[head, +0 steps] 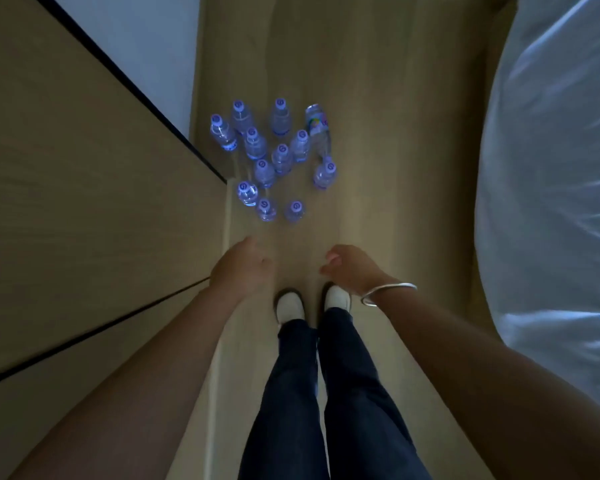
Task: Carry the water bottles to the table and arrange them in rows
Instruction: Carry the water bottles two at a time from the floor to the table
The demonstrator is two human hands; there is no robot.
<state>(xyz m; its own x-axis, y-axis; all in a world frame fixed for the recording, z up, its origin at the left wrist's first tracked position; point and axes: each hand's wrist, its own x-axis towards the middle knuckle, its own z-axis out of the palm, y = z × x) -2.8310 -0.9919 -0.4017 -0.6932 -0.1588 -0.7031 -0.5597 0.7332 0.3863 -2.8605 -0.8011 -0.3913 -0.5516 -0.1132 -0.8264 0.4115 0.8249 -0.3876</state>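
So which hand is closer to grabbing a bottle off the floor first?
Probably the left hand. It reaches out just short of the nearest upright bottle, almost in line with it. The right hand, fingers loosely curled and empty, sits farther back and off to the side.

Bare floor strip (pixel 378 209) open ahead, bottles (pixel 274 157) clustered against cabinet (pixel 84 188) corner left, bed (pixel 551 202) crowding right

Water bottles (pixel 274 157) clustered on floor (pixel 378 133) ahead of feet, cabinet (pixel 84 202) left, bed (pixel 551 202) right
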